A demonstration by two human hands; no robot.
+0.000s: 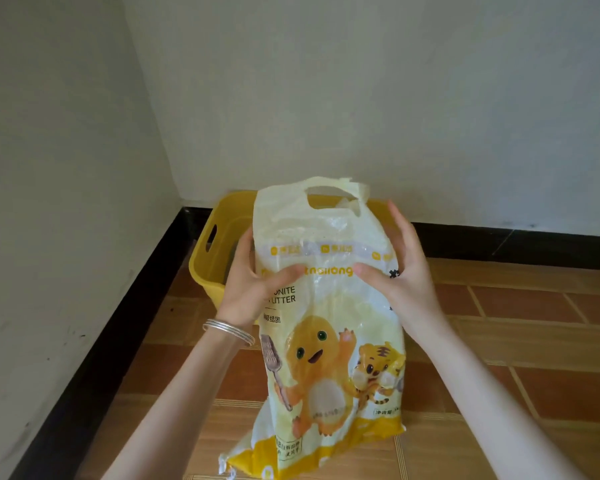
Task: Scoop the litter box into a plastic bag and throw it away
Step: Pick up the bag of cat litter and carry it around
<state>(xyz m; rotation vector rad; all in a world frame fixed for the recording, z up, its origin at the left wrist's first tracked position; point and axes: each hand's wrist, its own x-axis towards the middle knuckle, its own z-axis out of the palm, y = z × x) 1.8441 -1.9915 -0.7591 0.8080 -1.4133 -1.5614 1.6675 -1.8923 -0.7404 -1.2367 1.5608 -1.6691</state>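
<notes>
Fingers [400, 233] of right hand [395, 275] and left hand [253, 282] curling around litter bag [329, 341], both thumbs pressing its printed front, other fingers wrapping behind its 2 edges. Bag standing upright between palms, handle cutout above fingertips. Yellow litter box [219, 258] sitting just beyond fingers, in wall corner. 2 silver bangles [227, 329] circling left wrist.

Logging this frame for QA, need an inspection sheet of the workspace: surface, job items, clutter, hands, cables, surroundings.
Surface: brown tiled floor, bare where visible.
Job's things: printed cat litter bag held upright, top torn by its handle cutout; yellow litter box behind it in the corner, contents hidden.
Clutter: nothing seen.
Grippers: left hand and right hand grip the bag's upper part, fingers wrapped around its sides; bangles on left wrist.
Cables: nothing seen.
Surroundings: white walls, black baseboard.
</notes>
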